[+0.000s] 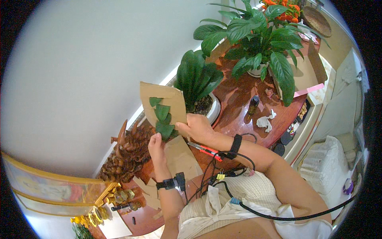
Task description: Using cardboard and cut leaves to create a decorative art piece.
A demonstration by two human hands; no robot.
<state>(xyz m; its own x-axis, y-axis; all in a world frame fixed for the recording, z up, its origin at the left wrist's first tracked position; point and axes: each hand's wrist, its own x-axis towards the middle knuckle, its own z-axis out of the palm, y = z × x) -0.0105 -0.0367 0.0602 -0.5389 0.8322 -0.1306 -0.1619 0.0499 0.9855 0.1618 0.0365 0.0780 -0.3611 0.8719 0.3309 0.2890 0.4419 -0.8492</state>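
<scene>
My right hand (197, 127) grips the lower right edge of an upright piece of cardboard (174, 94). Several dark green leaf pieces (162, 112) overlap in a column on the cardboard's face. The fingertips of my left hand (156, 145) touch the lowest leaf piece; whether they pinch it is not clear. Below the hands a flat cardboard sheet (182, 156) lies on the reddish wooden table (238, 119). A red utility knife (209, 151) with its blade out lies beside my right forearm.
Behind the cardboard stands a broad-leaved plant in a white pot (214, 112). Farther right are a leafy potted plant (253, 33), an open cardboard box (303, 74), a dark bottle (253, 103) and crumpled tissue (265, 122). A carved wooden piece (128, 152) stands left. Black cables (209, 176) hang near my forearms.
</scene>
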